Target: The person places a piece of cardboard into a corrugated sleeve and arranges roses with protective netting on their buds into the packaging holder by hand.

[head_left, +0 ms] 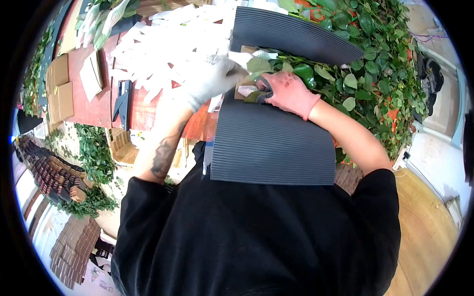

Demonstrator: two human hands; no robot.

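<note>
My left hand (212, 79), in a white knitted glove, is raised at the left edge of the dark ribbed sheet (276, 143). Its fingers curl together beside a pale green leaf (259, 65); bright glare hides what they pinch. In a pink glove with dark fingertips, my right hand (290, 93) closes around a leafy stem (254, 96) over the sheet. A bud in white netting (247, 91) shows just left of its fingers, on a piece of brown cardboard. Another netted bud (266, 55) and more leaves lie behind, under the sheet's raised far flap (296, 34).
White paper strips (153, 54) are heaped on the red table (94, 111), washed out by light. A black stapler-like tool (122, 106) and folded cardboard (59, 91) lie left. Dense leafy stems (380, 84) fill the right side. Netted flowers (101, 22) stand at the far left.
</note>
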